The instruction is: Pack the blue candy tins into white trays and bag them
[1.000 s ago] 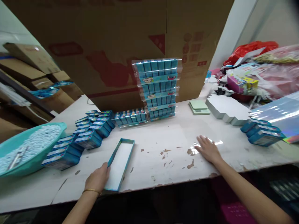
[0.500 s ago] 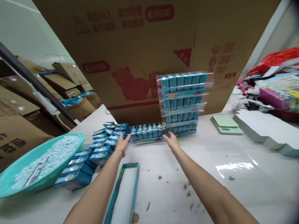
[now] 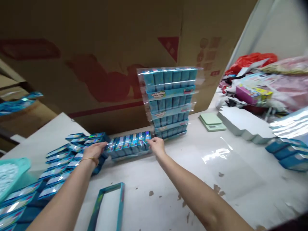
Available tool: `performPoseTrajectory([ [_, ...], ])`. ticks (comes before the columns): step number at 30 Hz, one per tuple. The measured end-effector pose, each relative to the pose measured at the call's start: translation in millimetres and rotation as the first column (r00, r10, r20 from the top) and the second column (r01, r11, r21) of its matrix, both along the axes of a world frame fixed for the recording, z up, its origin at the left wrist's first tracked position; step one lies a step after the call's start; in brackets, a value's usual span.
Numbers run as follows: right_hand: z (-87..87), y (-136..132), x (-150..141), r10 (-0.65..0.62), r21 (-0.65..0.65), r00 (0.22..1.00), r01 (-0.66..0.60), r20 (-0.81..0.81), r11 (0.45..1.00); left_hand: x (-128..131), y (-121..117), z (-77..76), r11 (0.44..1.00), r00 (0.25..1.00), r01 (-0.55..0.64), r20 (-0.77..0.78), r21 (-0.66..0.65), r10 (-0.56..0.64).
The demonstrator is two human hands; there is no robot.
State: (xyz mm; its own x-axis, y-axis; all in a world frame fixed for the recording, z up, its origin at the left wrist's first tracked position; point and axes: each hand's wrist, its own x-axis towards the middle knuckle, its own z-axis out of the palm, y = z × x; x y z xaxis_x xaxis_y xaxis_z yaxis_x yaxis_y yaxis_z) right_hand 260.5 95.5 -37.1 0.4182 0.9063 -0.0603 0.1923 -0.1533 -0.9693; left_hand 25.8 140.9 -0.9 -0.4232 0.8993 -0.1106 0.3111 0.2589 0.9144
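Note:
A row of small blue boxes (image 3: 128, 144) in clear plastic film lies on the table, in front of the big carton. At its left end my left hand (image 3: 93, 151) pinches the film. My right hand (image 3: 157, 146) closes with thumb and fingers on the right end, beside the foot of a stack of filled blue display trays (image 3: 170, 93). Those trays are also in clear film. Loose blue boxes (image 3: 57, 163) stand in rows left of my left forearm. Nearer me lies an open blue tray (image 3: 122, 199) with a white inside.
A large cardboard carton (image 3: 108, 80) stands behind like a wall. Rightward are a pale green scale (image 3: 211, 122), white folded card (image 3: 245, 123), more blue boxes (image 3: 288, 154) and heaped bags. A turquoise basin (image 3: 22, 175) of pale pieces is at left.
The view has turned to the right, bringing blue boxes at the right edge into sight and cutting off most of the basin. Both hands stay at the two ends of the wrapped row.

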Motion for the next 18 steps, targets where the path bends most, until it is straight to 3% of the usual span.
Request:
performPoseTrajectory([
  [5,18.0,-64.4,16.2,0.102,0.135,0.966,-0.071,-0.239,0.988,8.7,-42.4,15.0,0.998,0.991,0.061,0.118,-0.028,-0.058],
  [10,35.3,-111.6,75.7,0.194,0.169,0.957,-0.159,-0.215,0.973,46.8,-79.8,21.4,0.982,0.966,0.187,0.174,0.034,-0.19],
  [14,46.2,-116.5,134.5,0.143,0.197,0.987,-0.125,-0.077,0.972,103.4,-88.0,23.9,0.968,0.95,0.219,0.198,0.118,-0.24],
  [18,47.3,-99.2,188.5,0.024,0.231,0.993,-0.05,0.114,0.972,161.4,-79.4,17.2,0.97,0.946,0.211,0.223,0.123,-0.234],
])
